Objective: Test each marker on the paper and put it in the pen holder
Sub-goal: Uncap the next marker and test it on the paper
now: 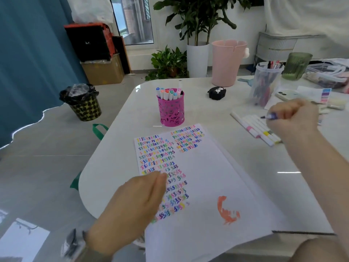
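Observation:
A white sheet of paper [217,176] lies on the table, covered with rows of small coloured squiggles and one orange scribble [227,209]. My left hand [132,203] rests flat on the paper's left part, fingers straight. My right hand [294,118] is raised over the right side of the table and grips a purple marker [271,116], its dark tip pointing left. A pink perforated pen holder [171,110] stands beyond the paper with several capped markers in it. A row of white markers [255,127] lies on the table under my right hand.
A clear plastic tub [264,86] of pens, a green glass [297,66], a phone [287,95], a small black case [217,92] and a pink bucket [226,63] stand at the table's back right. A bin [83,103] sits on the floor left.

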